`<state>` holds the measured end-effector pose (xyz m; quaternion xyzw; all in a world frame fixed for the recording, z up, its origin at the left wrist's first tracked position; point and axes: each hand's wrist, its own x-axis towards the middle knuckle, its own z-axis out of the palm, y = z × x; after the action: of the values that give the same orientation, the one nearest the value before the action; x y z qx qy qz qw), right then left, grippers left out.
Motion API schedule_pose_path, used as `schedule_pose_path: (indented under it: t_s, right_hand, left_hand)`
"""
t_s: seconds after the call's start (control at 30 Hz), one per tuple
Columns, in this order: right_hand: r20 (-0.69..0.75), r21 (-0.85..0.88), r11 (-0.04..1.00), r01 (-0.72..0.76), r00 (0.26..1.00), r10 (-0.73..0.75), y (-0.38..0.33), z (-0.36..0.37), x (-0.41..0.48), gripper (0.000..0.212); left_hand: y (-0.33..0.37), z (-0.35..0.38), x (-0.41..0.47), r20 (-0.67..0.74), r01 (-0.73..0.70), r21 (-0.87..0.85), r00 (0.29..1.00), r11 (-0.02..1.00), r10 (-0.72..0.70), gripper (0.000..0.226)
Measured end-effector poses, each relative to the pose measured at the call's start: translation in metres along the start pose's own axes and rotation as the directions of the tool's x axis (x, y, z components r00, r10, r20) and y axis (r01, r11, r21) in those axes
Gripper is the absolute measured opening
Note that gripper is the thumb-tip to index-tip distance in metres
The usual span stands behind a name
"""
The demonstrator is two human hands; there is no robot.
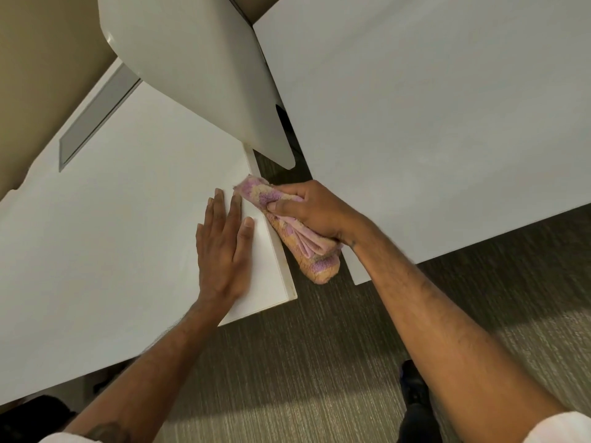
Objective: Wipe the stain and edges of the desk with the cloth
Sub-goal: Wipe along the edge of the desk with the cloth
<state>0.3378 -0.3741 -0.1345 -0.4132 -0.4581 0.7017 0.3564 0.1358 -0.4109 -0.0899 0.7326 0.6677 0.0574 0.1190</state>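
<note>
Terry cloth [300, 231], pink and orange, folded: gripped in my right hand [315, 212], pressed against the desk [112, 219] side edge near its front corner. Left hand [224, 247] flat, fingers spread, bracing the top. Edge wiping underway (no stain visible); remaining edges likely outstanding.

Office: white desk [112, 219] w/ cable-slot cover [96, 116], divider panel [198, 75], grey carpet [303, 362].

Your left hand [222, 247] lies flat, palm down, fingers together and stretched forward. Just beside it, your right hand [315, 211] is curled into a fist, wrist bent, forearm bare.
</note>
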Motion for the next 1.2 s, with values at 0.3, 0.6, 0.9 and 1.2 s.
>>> schedule_pose_path:
  t_s: [0.3,0.6,0.9,1.2]
  right_hand:
    - [0.039,0.005,0.999,-0.036,0.999,0.036,0.025,0.017,-0.059,0.043]
    - [0.045,0.028,0.998,-0.051,0.998,0.049,0.044,0.031,-0.105,0.043]
    - [0.08,0.073,0.994,-0.087,0.993,0.081,0.063,0.039,-0.142,0.041]
    - [0.112,0.044,0.975,-0.217,0.971,0.211,0.094,0.052,-0.176,0.038]
  left_hand:
    - [0.002,-0.001,-0.001,-0.004,-0.008,-0.005,1.0,1.0,0.008,0.066]
    - [0.003,-0.001,-0.001,-0.008,0.008,0.017,1.0,1.0,-0.007,0.061]
    - [0.003,-0.002,-0.001,-0.015,0.01,0.024,1.0,1.0,-0.009,0.065]
    - [0.005,-0.004,-0.001,-0.011,0.008,0.035,1.0,0.999,-0.007,0.063]
